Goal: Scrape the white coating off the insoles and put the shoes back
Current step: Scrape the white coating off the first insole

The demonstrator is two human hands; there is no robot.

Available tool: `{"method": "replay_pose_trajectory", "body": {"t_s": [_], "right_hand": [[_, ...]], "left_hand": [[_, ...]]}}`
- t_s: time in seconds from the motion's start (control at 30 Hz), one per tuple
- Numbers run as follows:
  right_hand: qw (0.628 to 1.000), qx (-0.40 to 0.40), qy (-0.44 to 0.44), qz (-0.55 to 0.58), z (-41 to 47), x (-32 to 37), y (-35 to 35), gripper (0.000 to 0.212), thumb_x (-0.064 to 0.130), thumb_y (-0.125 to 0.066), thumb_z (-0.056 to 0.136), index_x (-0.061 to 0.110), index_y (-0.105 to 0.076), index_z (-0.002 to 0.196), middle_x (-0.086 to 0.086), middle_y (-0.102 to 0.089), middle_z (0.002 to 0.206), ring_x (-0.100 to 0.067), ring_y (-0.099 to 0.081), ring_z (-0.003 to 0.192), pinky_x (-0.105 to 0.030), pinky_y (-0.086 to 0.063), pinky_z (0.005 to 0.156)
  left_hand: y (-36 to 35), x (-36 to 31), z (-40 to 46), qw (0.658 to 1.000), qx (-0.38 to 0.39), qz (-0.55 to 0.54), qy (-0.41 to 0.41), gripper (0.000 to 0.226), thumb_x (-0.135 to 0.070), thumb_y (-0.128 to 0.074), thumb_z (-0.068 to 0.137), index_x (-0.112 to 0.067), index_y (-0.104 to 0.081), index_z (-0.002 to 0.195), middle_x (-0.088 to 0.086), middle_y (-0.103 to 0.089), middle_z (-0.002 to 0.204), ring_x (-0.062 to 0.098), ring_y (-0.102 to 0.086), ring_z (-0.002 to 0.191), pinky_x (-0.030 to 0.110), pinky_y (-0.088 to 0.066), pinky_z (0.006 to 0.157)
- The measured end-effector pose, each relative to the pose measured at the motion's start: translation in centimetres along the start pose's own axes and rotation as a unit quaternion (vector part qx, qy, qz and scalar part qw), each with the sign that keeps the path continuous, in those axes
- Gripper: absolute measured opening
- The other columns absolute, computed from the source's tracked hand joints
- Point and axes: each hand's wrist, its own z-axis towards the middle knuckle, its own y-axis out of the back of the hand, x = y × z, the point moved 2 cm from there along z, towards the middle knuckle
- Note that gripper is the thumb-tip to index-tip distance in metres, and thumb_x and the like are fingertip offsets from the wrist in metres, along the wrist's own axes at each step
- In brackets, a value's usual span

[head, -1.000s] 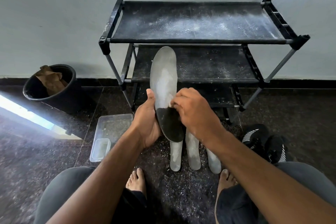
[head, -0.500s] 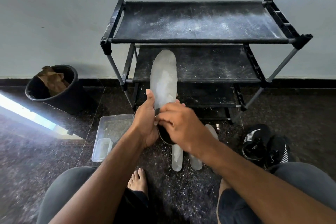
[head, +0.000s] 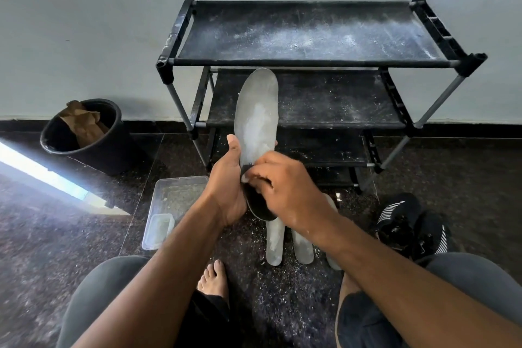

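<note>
My left hand [head: 228, 181] grips an upright insole [head: 257, 116] by its lower left edge. Grey-white coating covers the upper part of that insole; the heel part is bare black. My right hand [head: 282, 186] lies across the insole's middle with curled fingertips pressed on the border between coating and black. I cannot tell whether it holds a tool. Three more coated insoles [head: 275, 243] lie on the floor below my hands. A pair of black shoes [head: 406, 226] with white stripes sits on the floor at the right.
A black three-tier shoe rack [head: 310, 59], dusted with white powder, stands against the wall ahead. A black bin [head: 84, 135] with brown paper is at left. A clear plastic tray [head: 175, 195] with a small box lies left of my hands. White flakes litter the dark floor.
My right hand slid leftward across the insole from its right edge to the coating border. The insole and left hand stayed nearly still.
</note>
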Motion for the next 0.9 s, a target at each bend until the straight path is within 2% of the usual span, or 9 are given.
{"method": "replay_pose_trajectory", "body": {"t_s": [0.1,0.2,0.27,0.33,0.4,0.6,0.73,0.8,0.9], "right_hand": [[0.994,0.096,0.017,0.041,-0.2,0.8,0.2,0.009,0.009,-0.072,0.088,0.009,-0.078,0.095,0.003,-0.066,0.097,-0.006,-0.061,0.089,-0.019,-0.05,0.086],[0.982,0.185,0.0,-0.044,0.1,-0.5,1.8,0.01,0.011,-0.073,0.087,0.014,-0.08,0.094,0.007,-0.066,0.1,-0.005,-0.063,0.093,-0.019,-0.051,0.092],[0.99,0.126,-0.005,-0.063,0.4,-1.5,2.8,0.012,0.007,-0.074,0.086,0.014,-0.08,0.093,0.004,-0.067,0.1,-0.009,-0.064,0.098,-0.018,-0.049,0.094],[0.998,0.045,-0.006,-0.043,0.6,-1.7,2.9,0.011,0.007,-0.075,0.085,0.013,-0.08,0.093,0.002,-0.067,0.096,-0.009,-0.065,0.093,-0.015,-0.051,0.087],[0.999,0.019,-0.01,-0.031,0.4,-1.4,2.3,0.011,0.008,-0.075,0.085,0.012,-0.079,0.095,0.003,-0.066,0.094,-0.007,-0.063,0.086,-0.018,-0.052,0.082],[0.994,0.097,-0.041,0.003,-0.1,-1.1,1.5,0.012,0.005,-0.078,0.082,0.013,-0.081,0.09,0.006,-0.069,0.093,0.002,-0.06,0.089,-0.004,-0.043,0.083],[0.999,-0.016,-0.035,-0.012,0.4,-1.3,1.5,0.011,0.009,-0.076,0.085,0.008,-0.078,0.096,0.001,-0.066,0.094,-0.008,-0.063,0.086,-0.016,-0.051,0.082],[0.999,-0.024,-0.021,-0.004,0.1,-0.8,1.0,0.01,0.007,-0.075,0.085,0.008,-0.078,0.095,0.001,-0.066,0.093,-0.008,-0.062,0.085,-0.017,-0.051,0.081],[0.999,0.047,0.011,0.016,-0.7,0.0,0.0,0.012,0.004,-0.073,0.085,0.009,-0.079,0.093,0.001,-0.067,0.093,-0.01,-0.063,0.088,-0.02,-0.05,0.085]], "left_hand": [[0.2,-0.2,0.2,1.0,-0.02,0.017,-0.007,0.083,-0.07,-0.032,0.101,0.002,-0.066,0.124,0.018,-0.074,0.107,0.03,-0.071,0.105,0.042,-0.06,0.097],[0.5,-0.5,0.4,0.999,-0.011,-0.036,-0.009,0.083,-0.07,-0.032,0.101,0.002,-0.063,0.129,0.019,-0.071,0.104,0.03,-0.07,0.099,0.047,-0.06,0.093],[0.4,-0.4,0.4,0.999,0.004,-0.047,-0.012,0.082,-0.068,-0.03,0.103,0.001,-0.062,0.131,0.022,-0.069,0.113,0.031,-0.07,0.104,0.047,-0.057,0.097],[0.2,-0.1,0.3,0.999,0.022,-0.036,-0.008,0.081,-0.066,-0.026,0.104,0.0,-0.058,0.139,0.025,-0.065,0.133,0.036,-0.064,0.125,0.049,-0.052,0.107],[0.0,0.1,0.4,0.999,0.037,-0.031,-0.003,0.081,-0.066,-0.025,0.105,-0.001,-0.055,0.143,0.025,-0.061,0.141,0.037,-0.057,0.134,0.049,-0.048,0.113],[0.2,-0.3,0.6,0.998,0.015,-0.056,-0.01,0.085,-0.071,-0.032,0.1,0.001,-0.06,0.135,0.022,-0.069,0.113,0.031,-0.07,0.102,0.048,-0.059,0.095],[0.3,0.1,0.4,0.999,0.036,-0.033,0.003,0.085,-0.07,-0.025,0.102,-0.001,-0.058,0.14,0.025,-0.065,0.133,0.034,-0.067,0.119,0.046,-0.055,0.104],[0.2,-0.2,0.4,0.999,0.034,-0.037,0.001,0.086,-0.071,-0.026,0.102,0.0,-0.061,0.136,0.024,-0.069,0.125,0.032,-0.07,0.112,0.043,-0.061,0.094],[0.5,-0.3,0.6,1.0,0.001,-0.029,0.007,0.088,-0.074,-0.03,0.099,0.002,-0.072,0.114,0.02,-0.074,0.102,0.03,-0.075,0.094,0.039,-0.064,0.077]]}}
